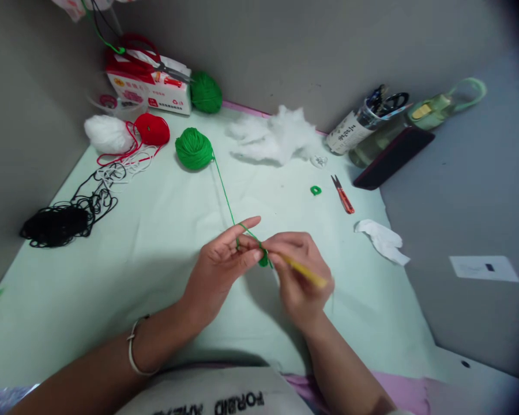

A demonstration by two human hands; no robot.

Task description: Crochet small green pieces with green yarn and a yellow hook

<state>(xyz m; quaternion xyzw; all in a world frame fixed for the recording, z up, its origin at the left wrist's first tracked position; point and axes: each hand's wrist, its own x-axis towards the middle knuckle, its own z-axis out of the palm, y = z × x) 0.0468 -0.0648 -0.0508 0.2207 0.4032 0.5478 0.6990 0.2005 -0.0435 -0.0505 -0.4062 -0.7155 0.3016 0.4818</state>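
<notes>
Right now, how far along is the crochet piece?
Looks done: one small green ring lies on the mat. In hand: the left hand tensions the green strand and pinches a tiny green piece; the right hand holds a yellow hook at it. Left: probably most of it, since the piece is tiny, the green ball looks full and the stuffing lies apart.

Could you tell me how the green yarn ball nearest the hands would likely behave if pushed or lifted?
The green yarn ball looks round and softly wound, so it would probably roll easily and feel light and squashy. Its strand runs to the left hand, so moving it would likely pay out floppy yarn. The right hand holds a yellow hook.
</notes>
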